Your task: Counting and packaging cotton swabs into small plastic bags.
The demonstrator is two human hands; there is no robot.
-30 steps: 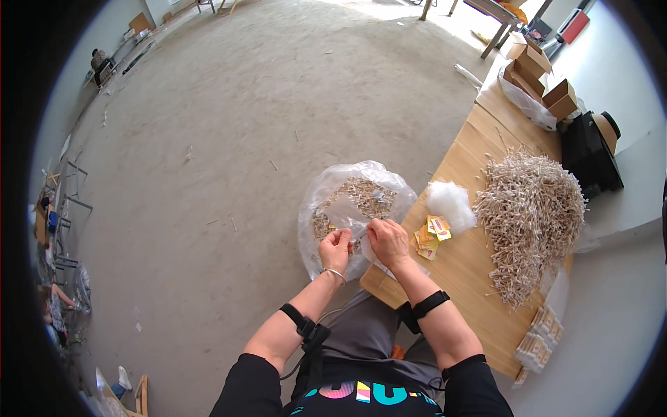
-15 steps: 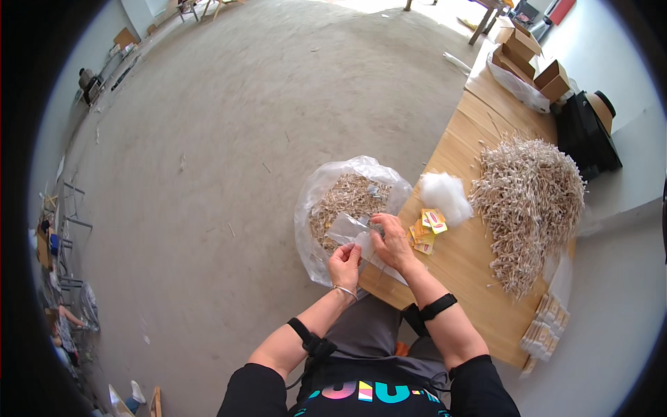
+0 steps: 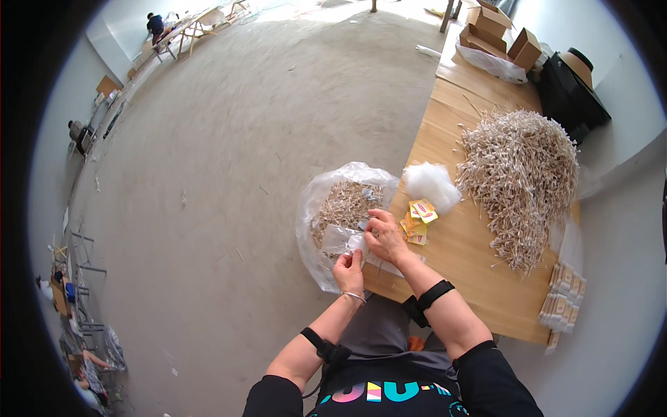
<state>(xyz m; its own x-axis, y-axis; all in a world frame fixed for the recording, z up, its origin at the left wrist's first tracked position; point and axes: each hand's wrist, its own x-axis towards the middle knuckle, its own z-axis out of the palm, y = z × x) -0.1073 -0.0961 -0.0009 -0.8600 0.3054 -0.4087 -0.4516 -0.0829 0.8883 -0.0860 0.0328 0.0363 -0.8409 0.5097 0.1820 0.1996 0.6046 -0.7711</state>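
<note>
My left hand (image 3: 349, 270) and my right hand (image 3: 384, 235) both grip a small clear plastic pouch (image 3: 343, 238), held over a large clear bag (image 3: 321, 208) filled with packed wooden sticks. The hands sit at the near left corner of a wooden table (image 3: 479, 278). Just right of my right hand lie several small yellow and pink cards (image 3: 417, 216). Beyond them is a white wad of cotton (image 3: 432, 184). A big heap of pale wooden sticks (image 3: 517, 170) covers the table's right part.
Stacked filled pouches (image 3: 563, 295) lie at the table's near right edge. Cardboard boxes (image 3: 497, 31) and a black case (image 3: 571, 87) stand at the far end. Bare concrete floor (image 3: 222, 153) spreads to the left. People work at distant tables (image 3: 187, 28).
My head has tilted, shifting the whole scene. Both hands stayed on the clear pouch, the left hand dropping lower below it and the right hand moving over its right end.
</note>
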